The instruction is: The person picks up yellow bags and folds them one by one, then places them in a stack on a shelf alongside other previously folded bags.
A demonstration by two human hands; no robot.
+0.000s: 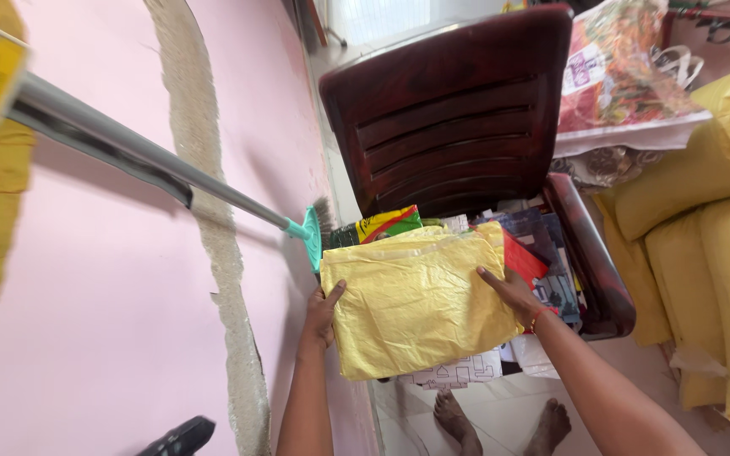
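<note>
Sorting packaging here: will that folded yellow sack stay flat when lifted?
Probably not: the yellow sack shows creases and a sagging lower corner, so it likely droops. It looks thin, probably light. Its glossy weave may slide between the left hand and right hand.

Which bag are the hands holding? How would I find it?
Find the dark red plastic chair by the pink wall. A pile of bags sits on its seat, and the folded yellow bag lies on top, between the left hand and right hand. It alone is plain yellow.
</note>
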